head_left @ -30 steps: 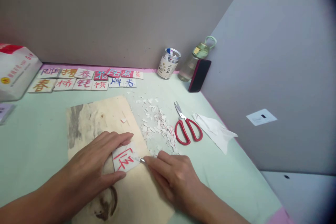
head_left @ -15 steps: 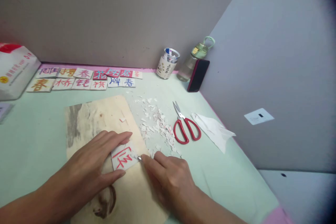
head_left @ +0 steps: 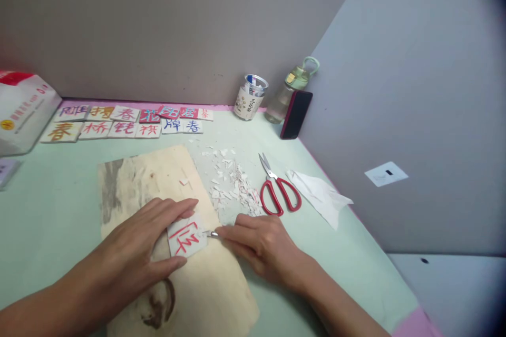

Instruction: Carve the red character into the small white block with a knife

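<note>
A white square tile with a red Chinese character lies on a wooden board. My left hand holds it by two opposite edges, thumb on the near side and fingers on the far side. My right hand is closed round a slim craft knife, whose metal front end shows past the fingers. Its tip meets the tile's right edge; the handle is hidden in my grip. A small chip rests on the board above the tile.
White shavings are scattered right of the board, beside red-handled scissors and a tissue. Several lettered tiles stand in two rows behind. A can, bottle, phone and white bag line the back.
My right hand has turned and shifted slightly up and right, so the knife now lies flatter and more of its metal shows. My left hand and the tile have stayed in place.
</note>
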The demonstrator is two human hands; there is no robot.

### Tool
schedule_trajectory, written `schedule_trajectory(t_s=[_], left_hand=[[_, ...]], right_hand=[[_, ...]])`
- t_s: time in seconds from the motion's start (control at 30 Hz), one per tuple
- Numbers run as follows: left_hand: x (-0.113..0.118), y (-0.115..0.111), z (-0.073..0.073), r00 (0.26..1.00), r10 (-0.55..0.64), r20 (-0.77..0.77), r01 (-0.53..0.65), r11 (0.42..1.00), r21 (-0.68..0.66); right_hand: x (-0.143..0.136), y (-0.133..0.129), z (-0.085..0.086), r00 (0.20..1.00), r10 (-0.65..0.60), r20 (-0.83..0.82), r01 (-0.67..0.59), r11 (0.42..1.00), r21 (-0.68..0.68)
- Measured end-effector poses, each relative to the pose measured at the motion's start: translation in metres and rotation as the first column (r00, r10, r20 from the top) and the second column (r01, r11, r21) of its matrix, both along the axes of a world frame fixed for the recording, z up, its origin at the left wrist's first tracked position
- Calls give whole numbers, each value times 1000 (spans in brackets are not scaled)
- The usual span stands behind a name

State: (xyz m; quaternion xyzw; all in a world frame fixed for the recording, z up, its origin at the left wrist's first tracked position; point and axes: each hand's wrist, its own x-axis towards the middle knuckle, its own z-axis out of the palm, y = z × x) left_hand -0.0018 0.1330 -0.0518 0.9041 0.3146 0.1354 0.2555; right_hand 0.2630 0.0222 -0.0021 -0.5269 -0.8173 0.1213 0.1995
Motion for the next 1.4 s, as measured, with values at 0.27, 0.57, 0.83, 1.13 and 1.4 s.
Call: schedule_trajectory(t_s=[0.27,0.57,0.83,1.13,1.4], left_hand=[[3,-1,4,999,-8,37,8,1000,2],[3,-2,2,1000,-6,28,6,1000,0],[1,-1,3,1000,-27,10,27,1000,14],[2,-2,1,1000,-24,16,24,999,32],[-4,6,0,998,-65,-17,65,997,-29]], right_hand=[[-5,-1,-7,997,-36,-64,36,999,-1],[-4,6,2,1000,8,-30,-9,999,-35],[-3,4,1,999,9,38,-10,999,43],[-8,9,-4,995,18,94,-31,990,137],[-2,15,-8,986,-7,165,-44,951,307]])
